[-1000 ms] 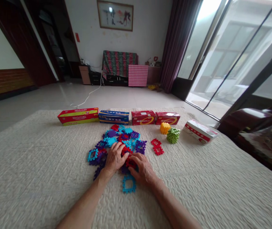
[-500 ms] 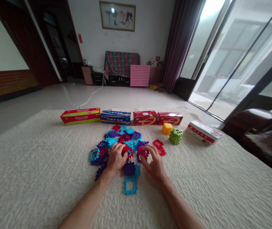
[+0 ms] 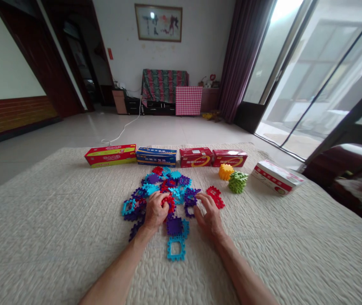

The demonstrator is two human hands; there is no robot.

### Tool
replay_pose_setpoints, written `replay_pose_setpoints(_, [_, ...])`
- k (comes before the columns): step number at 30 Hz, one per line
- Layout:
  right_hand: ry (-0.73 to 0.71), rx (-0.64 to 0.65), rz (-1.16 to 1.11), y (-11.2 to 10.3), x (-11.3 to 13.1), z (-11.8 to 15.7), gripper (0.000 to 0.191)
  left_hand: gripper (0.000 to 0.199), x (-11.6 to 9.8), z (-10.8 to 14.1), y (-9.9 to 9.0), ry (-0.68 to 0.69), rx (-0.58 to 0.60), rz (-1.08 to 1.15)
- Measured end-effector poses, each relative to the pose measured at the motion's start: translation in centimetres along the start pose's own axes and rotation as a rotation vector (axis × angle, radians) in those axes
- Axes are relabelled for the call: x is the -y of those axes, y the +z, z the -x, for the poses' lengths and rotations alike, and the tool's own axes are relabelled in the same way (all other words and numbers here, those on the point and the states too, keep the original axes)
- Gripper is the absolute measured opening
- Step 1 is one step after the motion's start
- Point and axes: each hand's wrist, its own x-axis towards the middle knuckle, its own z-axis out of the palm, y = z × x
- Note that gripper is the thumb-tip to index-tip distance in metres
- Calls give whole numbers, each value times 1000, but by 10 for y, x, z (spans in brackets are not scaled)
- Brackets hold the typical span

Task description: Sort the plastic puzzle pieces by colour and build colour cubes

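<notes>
Purple, blue and red notched plastic building tiles lie in a loose heap on the quilted cloth. My left hand is at the near side of the heap, its fingers closed on red building tiles; how many it grips is partly hidden. My right hand has its thumb and fingers apart, just right of a purple frame tile, holding nothing that I can see. Between my forearms lie a solid purple tile and a light-blue frame tile. Two red tiles rest beyond my right hand.
A yellow stack of tiles and a green one stand at the right. Behind the heap is a row of boxes: red-yellow, blue and two red. A white-red box sits farther right.
The red tile at my right fingertips is gone from there, and red tiles now show at my left hand. My right fingers have come apart. The whole view has shifted slightly.
</notes>
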Motion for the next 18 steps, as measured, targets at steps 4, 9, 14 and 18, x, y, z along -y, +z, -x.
replay_pose_setpoints(4, [-35, 138, -9, 3, 17, 3, 33, 28, -3, 0, -2, 13, 52, 45])
replay_pose_setpoints(9, [-54, 243, -18, 11, 32, 7, 31, 26, -15, 0, -8, 96, 67, 1])
replay_pose_setpoints(14, [27, 165, -94, 20, 34, 10, 33, 24, -35, 3, -10, 156, 63, 0])
replay_pose_setpoints(18, [99, 113, -184, 20, 34, 7, 26, 24, -42, 4, -9, 177, 37, 57])
